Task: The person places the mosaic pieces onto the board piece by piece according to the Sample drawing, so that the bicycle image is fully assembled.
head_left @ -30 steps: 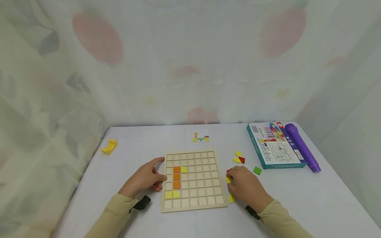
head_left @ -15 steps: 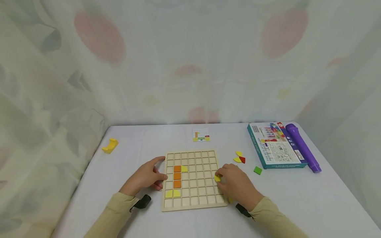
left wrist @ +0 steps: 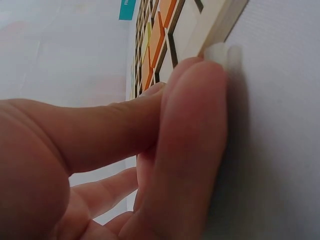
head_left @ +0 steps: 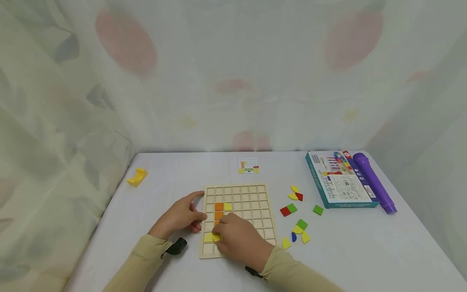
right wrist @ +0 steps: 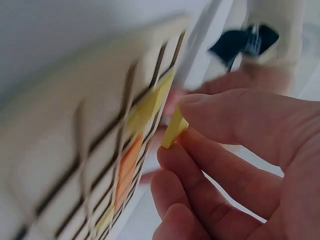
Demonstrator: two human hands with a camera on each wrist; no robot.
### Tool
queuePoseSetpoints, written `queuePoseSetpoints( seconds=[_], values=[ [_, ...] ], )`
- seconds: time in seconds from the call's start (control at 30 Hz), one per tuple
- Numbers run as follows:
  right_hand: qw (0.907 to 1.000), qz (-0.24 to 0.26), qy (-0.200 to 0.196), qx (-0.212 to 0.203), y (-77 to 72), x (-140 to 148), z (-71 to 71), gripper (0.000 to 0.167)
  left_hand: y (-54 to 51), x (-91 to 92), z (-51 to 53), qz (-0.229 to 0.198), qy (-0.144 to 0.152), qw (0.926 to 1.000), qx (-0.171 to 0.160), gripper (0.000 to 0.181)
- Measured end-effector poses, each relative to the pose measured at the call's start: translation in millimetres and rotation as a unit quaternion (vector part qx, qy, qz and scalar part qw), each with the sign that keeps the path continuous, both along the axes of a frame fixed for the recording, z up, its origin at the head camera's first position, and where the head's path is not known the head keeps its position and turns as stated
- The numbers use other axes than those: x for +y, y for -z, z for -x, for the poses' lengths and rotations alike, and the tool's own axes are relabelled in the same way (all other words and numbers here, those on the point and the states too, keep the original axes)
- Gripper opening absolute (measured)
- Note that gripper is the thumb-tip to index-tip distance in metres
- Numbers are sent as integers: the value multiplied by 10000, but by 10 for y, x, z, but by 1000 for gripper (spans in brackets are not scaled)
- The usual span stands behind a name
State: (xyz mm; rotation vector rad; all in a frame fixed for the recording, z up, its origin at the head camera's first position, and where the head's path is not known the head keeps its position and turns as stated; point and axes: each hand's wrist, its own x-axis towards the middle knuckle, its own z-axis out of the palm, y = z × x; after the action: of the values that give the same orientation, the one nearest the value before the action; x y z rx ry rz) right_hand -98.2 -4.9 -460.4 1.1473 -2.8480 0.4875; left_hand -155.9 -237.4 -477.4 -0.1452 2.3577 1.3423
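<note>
Past my right hand (head_left: 242, 239), the far rows of the board (head_left: 253, 198) are bare, and open cloth runs beyond them up to the small card (head_left: 249, 165). My left hand (head_left: 181, 214) blocks the board's left edge; on the right, loose tiles (head_left: 301, 224) lie low in the way, and farther out the box (head_left: 346, 184) and purple tube (head_left: 373, 182) bar passage.
</note>
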Motion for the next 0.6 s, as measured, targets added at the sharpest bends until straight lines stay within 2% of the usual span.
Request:
queuePoseSetpoints(
  seconds=[0.23,0.6],
  values=[
    [9990,-102,-403,186,59,-203,-97,16,4,-8,-21,-114,70,9999,38,89],
    [9988,-68,-475,134,97,-212,-98,15,9,2,-3,87,5,10000,2,88]
  ],
)
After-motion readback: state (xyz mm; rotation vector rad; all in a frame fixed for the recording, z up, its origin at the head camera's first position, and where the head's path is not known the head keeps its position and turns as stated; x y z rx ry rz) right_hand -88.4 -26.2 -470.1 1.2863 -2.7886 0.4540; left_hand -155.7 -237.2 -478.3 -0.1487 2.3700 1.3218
